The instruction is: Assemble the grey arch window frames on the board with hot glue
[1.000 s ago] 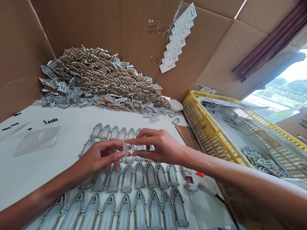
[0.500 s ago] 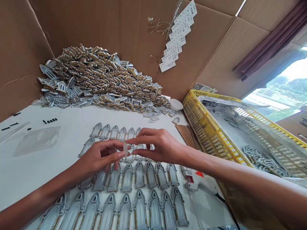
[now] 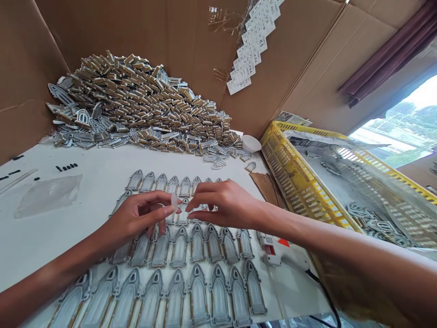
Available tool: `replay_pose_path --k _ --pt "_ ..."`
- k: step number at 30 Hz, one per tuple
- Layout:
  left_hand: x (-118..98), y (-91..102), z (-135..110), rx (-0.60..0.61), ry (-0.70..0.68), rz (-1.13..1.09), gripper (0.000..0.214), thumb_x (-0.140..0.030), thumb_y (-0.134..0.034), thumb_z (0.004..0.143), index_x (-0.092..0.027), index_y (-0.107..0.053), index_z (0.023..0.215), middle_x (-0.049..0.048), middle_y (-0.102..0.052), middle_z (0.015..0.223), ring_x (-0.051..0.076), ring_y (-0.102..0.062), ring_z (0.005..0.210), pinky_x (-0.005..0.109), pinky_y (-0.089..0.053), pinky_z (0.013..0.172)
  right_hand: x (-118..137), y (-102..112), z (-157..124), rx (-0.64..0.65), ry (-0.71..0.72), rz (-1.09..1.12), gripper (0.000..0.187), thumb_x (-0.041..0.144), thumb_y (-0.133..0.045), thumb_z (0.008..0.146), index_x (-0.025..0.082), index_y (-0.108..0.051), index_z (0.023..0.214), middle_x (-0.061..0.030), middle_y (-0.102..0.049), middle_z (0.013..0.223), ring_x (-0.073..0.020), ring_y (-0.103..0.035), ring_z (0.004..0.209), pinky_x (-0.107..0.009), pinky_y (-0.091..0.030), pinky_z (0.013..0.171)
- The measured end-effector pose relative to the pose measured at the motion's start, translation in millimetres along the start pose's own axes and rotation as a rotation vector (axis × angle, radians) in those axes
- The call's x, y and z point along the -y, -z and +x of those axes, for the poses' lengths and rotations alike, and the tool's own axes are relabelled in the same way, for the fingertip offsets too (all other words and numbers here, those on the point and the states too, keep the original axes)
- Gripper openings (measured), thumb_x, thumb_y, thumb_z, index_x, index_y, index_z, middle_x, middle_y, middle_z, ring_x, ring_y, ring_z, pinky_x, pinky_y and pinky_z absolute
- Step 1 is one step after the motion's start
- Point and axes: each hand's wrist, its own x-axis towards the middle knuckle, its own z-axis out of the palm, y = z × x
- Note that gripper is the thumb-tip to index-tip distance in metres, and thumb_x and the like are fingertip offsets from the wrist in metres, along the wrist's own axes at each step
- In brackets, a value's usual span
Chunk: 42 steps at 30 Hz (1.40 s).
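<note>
My left hand (image 3: 143,216) pinches a small translucent white piece (image 3: 175,202) between thumb and forefinger. My right hand (image 3: 223,205) meets it from the right, its fingertips pressed together just beside the same piece. Both hands hover over rows of grey arch-shaped window cutouts (image 3: 191,246) laid flat on the white table (image 3: 88,182). Some cutouts in the middle rows are hidden under my hands.
A large heap of the same cutouts (image 3: 136,109) lies at the back against cardboard walls (image 3: 177,41). A yellow crate (image 3: 300,182) stands at the right. A glue gun (image 3: 273,255) with a black cord lies near my right forearm. A small white bowl (image 3: 251,143) and a clear bag (image 3: 48,196) rest on the table.
The view has tilted slightly, so everything sits a little higher in frame. My right fingertips have drawn slightly away from the small piece; my left hand keeps its pinch.
</note>
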Motion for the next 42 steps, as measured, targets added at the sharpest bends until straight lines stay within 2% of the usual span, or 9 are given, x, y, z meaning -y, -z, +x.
replay_pose_path --k 5,8,14,18,23,33,35,38,42 --pt "-4.9 0.9 0.5 -0.092 0.005 0.035 0.046 -0.063 -0.077 0.09 -0.02 -0.077 0.108 0.0011 -0.073 0.062 0.016 -0.06 0.048 0.024 -0.048 0.044 -4.0 -4.4 -4.2 0.235 0.001 -0.081 0.015 0.027 -0.067 0.106 0.02 -0.078 0.115 -0.0044 -0.076 0.11 -0.0139 -0.068 0.081 -0.028 -0.04 0.066" --pt "-9.9 -0.9 -0.7 -0.142 -0.025 -0.033 0.044 -0.06 -0.078 0.089 -0.019 -0.074 0.103 -0.0003 -0.071 0.06 0.015 -0.059 0.047 0.023 -0.048 0.043 0.5 -7.7 -5.7 0.301 -0.016 -0.103 0.016 0.025 -0.064 0.107 0.021 -0.078 0.114 -0.0043 -0.076 0.108 -0.0144 -0.068 0.081 -0.029 -0.038 0.064" --pt "-12.1 1.9 -0.1 -0.252 -0.073 -0.128 0.04 -0.051 -0.076 0.091 -0.016 -0.071 0.11 0.0005 -0.073 0.067 0.014 -0.062 0.05 0.023 -0.046 0.045 41.5 -17.2 -1.1 0.346 0.009 0.056 0.017 0.033 -0.065 0.108 0.023 -0.077 0.115 -0.0023 -0.077 0.105 -0.0137 -0.07 0.08 -0.029 -0.043 0.065" --pt "-14.2 3.2 -0.7 -0.282 -0.09 -0.163 0.036 -0.049 -0.074 0.092 -0.016 -0.07 0.107 0.0022 -0.075 0.074 0.013 -0.061 0.05 0.023 -0.045 0.046 63.6 -29.2 3.8 0.402 0.08 0.027 0.025 0.044 -0.063 0.109 0.024 -0.074 0.119 -0.002 -0.077 0.107 -0.0147 -0.071 0.081 -0.03 -0.039 0.06" --pt "-16.5 2.5 -3.9 -0.263 -0.104 -0.157 0.036 -0.05 -0.073 0.093 -0.017 -0.07 0.106 0.0054 -0.079 0.086 0.012 -0.061 0.051 0.023 -0.044 0.045 63.5 -43.1 7.3 0.422 0.053 0.005 0.027 0.05 -0.066 0.107 0.025 -0.074 0.116 -0.001 -0.077 0.105 -0.0145 -0.07 0.078 -0.028 -0.037 0.059" --pt "-10.2 6.6 -3.9 -0.261 -0.099 -0.194 0.041 -0.055 -0.073 0.093 -0.016 -0.07 0.108 0.0072 -0.079 0.094 0.013 -0.063 0.054 0.021 -0.043 0.044 57.3 -66.8 6.4 0.374 -0.037 0.269 0.018 0.039 -0.082 0.095 0.023 -0.082 0.102 0.0003 -0.076 0.096 -0.0116 -0.069 0.08 -0.02 -0.046 0.068" --pt "-8.4 7.2 -3.7 -0.267 -0.091 -0.203 0.04 -0.054 -0.073 0.094 -0.017 -0.07 0.109 0.007 -0.079 0.093 0.013 -0.063 0.054 0.021 -0.042 0.044 57.7 -62.5 10.5 0.395 -0.103 0.441 0.015 0.035 -0.084 0.092 0.021 -0.084 0.097 0.0004 -0.076 0.091 -0.0107 -0.068 0.079 -0.019 -0.049 0.071" --pt "-7.3 7.8 -2.6 -0.276 -0.083 -0.227 0.042 -0.058 -0.073 0.092 -0.018 -0.07 0.106 0.0058 -0.079 0.092 0.013 -0.062 0.052 0.021 -0.042 0.043 49.8 -40.0 18.9 0.373 -0.291 0.63 0.024 0.041 -0.088 0.088 0.02 -0.084 0.099 0.0009 -0.078 0.086 -0.0102 -0.065 0.072 -0.019 -0.051 0.069" --pt "-5.7 9.1 0.5 -0.299 -0.057 -0.263 0.049 -0.063 -0.077 0.087 -0.017 -0.07 0.104 0.0044 -0.077 0.091 0.012 -0.061 0.049 0.021 -0.041 0.041 7.4 3.6 26.2 0.16 -0.416 0.415 0.029 0.044 -0.082 0.093 0.021 -0.083 0.111 -0.0007 -0.078 0.087 -0.0128 -0.066 0.074 -0.022 -0.05 0.066"
